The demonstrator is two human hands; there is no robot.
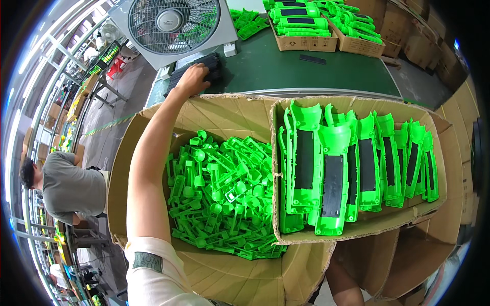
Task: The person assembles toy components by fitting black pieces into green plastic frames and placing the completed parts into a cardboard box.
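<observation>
My left hand [193, 80] stretches across the box to the green table, its fingers curled closed on a pile of flat black strips [212, 64]. How many strips the fingers hold is hidden. My right forearm [343, 283] shows below the smaller carton, but the right hand itself is out of sight beneath it. Inside that carton [367, 235], several bright green curved plastic shells [333, 173] stand upright, with black strips on their inner faces. To its left, a large open cardboard box [204, 111] holds a heap of small green plastic parts [219, 199].
A box fan [171, 20] stands at the table's far left. Two shallow cartons [306, 43] of green shells sit at the back, near a loose black strip [312, 59] on the green tabletop [275, 71]. Another person [71, 186] is far left, beside workshop racks.
</observation>
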